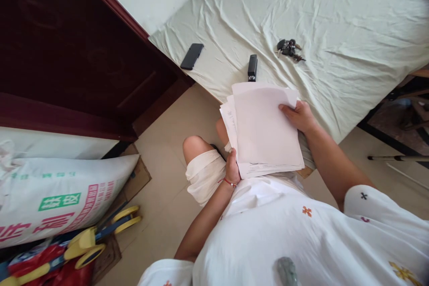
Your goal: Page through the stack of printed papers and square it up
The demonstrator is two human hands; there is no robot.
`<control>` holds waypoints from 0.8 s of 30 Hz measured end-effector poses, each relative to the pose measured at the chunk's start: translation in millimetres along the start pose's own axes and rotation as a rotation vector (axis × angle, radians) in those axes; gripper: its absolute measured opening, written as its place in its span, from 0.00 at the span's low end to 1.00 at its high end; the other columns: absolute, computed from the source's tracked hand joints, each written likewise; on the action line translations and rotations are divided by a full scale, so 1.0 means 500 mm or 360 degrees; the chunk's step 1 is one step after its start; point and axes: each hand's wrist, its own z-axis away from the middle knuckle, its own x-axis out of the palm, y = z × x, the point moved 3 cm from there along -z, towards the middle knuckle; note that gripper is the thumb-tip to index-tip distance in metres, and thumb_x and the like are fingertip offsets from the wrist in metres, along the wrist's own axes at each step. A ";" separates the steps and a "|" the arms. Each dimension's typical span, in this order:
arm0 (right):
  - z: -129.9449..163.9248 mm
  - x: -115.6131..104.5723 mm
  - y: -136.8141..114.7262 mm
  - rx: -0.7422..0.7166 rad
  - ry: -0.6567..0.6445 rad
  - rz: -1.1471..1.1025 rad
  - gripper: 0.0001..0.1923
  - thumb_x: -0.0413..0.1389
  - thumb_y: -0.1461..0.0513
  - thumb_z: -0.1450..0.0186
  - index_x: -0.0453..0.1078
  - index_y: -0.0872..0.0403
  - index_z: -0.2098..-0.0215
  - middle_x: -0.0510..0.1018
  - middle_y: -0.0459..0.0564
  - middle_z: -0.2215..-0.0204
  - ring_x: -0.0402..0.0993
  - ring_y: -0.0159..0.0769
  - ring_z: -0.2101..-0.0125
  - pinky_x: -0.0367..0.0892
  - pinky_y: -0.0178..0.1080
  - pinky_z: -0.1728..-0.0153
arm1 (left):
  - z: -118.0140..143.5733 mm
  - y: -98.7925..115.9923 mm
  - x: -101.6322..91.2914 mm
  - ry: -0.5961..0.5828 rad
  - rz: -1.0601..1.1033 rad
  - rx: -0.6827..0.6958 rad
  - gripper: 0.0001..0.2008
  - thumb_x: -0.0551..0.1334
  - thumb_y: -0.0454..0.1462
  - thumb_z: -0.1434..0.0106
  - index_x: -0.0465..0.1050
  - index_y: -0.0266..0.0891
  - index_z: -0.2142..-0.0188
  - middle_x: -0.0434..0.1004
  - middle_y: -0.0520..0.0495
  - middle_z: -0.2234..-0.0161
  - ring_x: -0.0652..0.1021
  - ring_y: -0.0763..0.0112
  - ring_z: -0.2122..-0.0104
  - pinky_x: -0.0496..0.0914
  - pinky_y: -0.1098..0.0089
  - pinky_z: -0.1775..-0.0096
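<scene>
A loose stack of white paper sheets (268,129) lies over my lap at the table's edge, its layers slightly fanned on the left side. My left hand (232,168) grips the stack's lower left edge, with the fingers hidden beneath. At the upper right, my right hand (300,116) pinches the sheets, thumb on top and fingers underneath. Faint print shows on the lower sheets, while the top face looks blank. Just beyond the far edge of the papers, a black stapler (252,68) rests on the pale cloth.
On the cloth-covered surface (335,18) lie a dark phone (192,56) and a bunch of keys (290,49). A dark red wooden door (67,44) stands at left. Below it are a large printed sack (67,192) and a yellow-and-blue wheeled toy (87,241).
</scene>
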 end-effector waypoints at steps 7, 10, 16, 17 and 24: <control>0.002 0.008 -0.013 -0.0021 -0.0011 -0.0118 0.20 0.68 0.46 0.41 0.70 0.50 0.75 0.69 0.45 0.80 0.65 0.35 0.76 0.64 0.37 0.76 | -0.004 0.008 -0.008 0.0073 -0.0093 0.0048 0.30 0.75 0.56 0.45 0.83 0.36 0.54 0.88 0.39 0.52 0.81 0.48 0.42 0.69 0.52 0.35; 0.002 0.008 -0.008 0.0017 0.0048 -0.0204 0.17 0.70 0.49 0.42 0.72 0.50 0.74 0.70 0.45 0.79 0.66 0.36 0.75 0.65 0.38 0.75 | -0.010 0.000 -0.019 0.0115 -0.0123 0.0071 0.30 0.74 0.57 0.44 0.83 0.37 0.53 0.87 0.40 0.49 0.80 0.51 0.40 0.67 0.55 0.33; -0.001 0.004 0.006 -0.0029 0.0104 -0.0242 0.14 0.70 0.51 0.40 0.76 0.49 0.73 0.75 0.45 0.74 0.69 0.37 0.73 0.71 0.41 0.70 | -0.012 -0.006 -0.018 0.0041 -0.0089 0.0047 0.28 0.72 0.58 0.41 0.84 0.38 0.53 0.87 0.41 0.51 0.80 0.52 0.40 0.68 0.55 0.34; -0.002 0.003 0.009 -0.0047 0.0134 -0.0265 0.13 0.70 0.51 0.40 0.77 0.49 0.72 0.77 0.46 0.72 0.71 0.38 0.71 0.72 0.41 0.69 | -0.011 -0.006 -0.016 0.0034 -0.0088 0.0049 0.28 0.72 0.58 0.41 0.84 0.38 0.53 0.87 0.41 0.50 0.80 0.52 0.40 0.68 0.55 0.34; -0.008 -0.010 0.031 0.0044 0.0369 -0.0417 0.13 0.71 0.50 0.40 0.77 0.48 0.72 0.77 0.44 0.75 0.71 0.35 0.76 0.73 0.41 0.72 | -0.012 -0.004 -0.012 0.0019 -0.0065 0.0071 0.29 0.72 0.58 0.40 0.83 0.38 0.51 0.86 0.40 0.46 0.79 0.52 0.39 0.66 0.57 0.33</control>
